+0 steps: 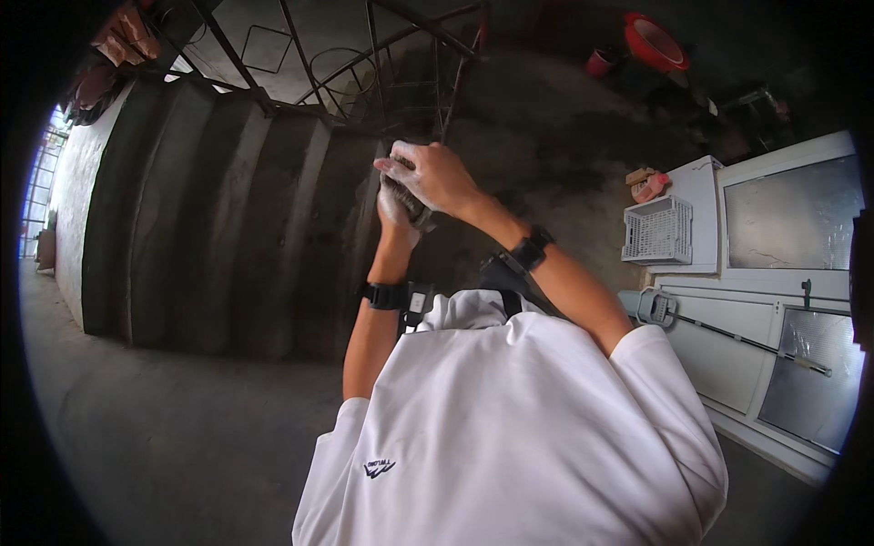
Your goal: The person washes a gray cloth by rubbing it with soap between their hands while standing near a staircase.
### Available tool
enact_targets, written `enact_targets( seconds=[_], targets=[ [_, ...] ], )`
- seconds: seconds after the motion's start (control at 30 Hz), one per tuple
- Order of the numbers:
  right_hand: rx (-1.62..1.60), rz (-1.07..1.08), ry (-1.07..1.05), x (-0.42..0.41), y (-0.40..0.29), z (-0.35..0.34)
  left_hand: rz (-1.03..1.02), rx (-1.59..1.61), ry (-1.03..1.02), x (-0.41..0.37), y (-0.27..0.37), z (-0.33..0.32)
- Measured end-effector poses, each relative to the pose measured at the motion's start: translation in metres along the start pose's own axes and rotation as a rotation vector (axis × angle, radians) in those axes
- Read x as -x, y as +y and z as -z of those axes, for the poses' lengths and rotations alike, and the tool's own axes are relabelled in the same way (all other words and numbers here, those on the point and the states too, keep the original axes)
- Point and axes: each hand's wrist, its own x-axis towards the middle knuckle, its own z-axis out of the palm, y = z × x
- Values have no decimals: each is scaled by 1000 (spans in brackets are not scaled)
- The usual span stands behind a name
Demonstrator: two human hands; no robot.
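Note:
A dark, bristly or fuzzy object point(404, 194), possibly a brush, is between my two hands in front of my chest. White foam coats the fingers of both hands. Beneath and to the left, my left hand point(388, 205) is wrapped around the object, partly hidden by the other hand. From above and the right, my right hand point(437, 172) grips it with bent fingers. At the lower end, near the left wrist, a greyish wet part point(421, 220) sticks out. The object's full shape is hidden.
Concrete stairs point(225, 218) rise on the left, with a rusty metal frame point(375, 54) behind. To the right are a white plastic crate point(657, 231), a pink bottle point(650, 188), a mop bucket point(649, 306) and glazed white door panels point(785, 225). A red basin point(655, 42) and red bucket point(599, 63) stand farther off.

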Motion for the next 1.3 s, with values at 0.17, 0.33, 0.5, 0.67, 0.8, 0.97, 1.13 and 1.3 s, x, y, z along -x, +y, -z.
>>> enact_targets(
  seconds=[0.17, 0.33, 0.5, 0.67, 0.8, 0.97, 1.13, 1.3],
  targets=[
    [176, -114, 217, -19, 13, -3, -118, -8, 19, 1, 6, -37],
    [216, 97, 93, 15, -13, -12, -258, 240, -325, -30, -3, 11],
    [207, -116, 202, -37, 13, 7, -418, -328, -75, 2, 2, -35],
    [174, -10, 228, 6, -15, -9, -400, -136, -93, -7, 18, -29],
    [261, -31, 163, 11, -15, 0, -410, -203, -107, -2, 14, -34],
    [137, -151, 281, -21, -11, 16, -542, -449, -90, 22, 8, -51],
    [186, -24, 203, 30, -33, -2, -380, -216, -279, -15, 17, -1],
    [84, -171, 294, -25, -19, 15, -604, -426, -101, 29, 16, -54]
  ],
)
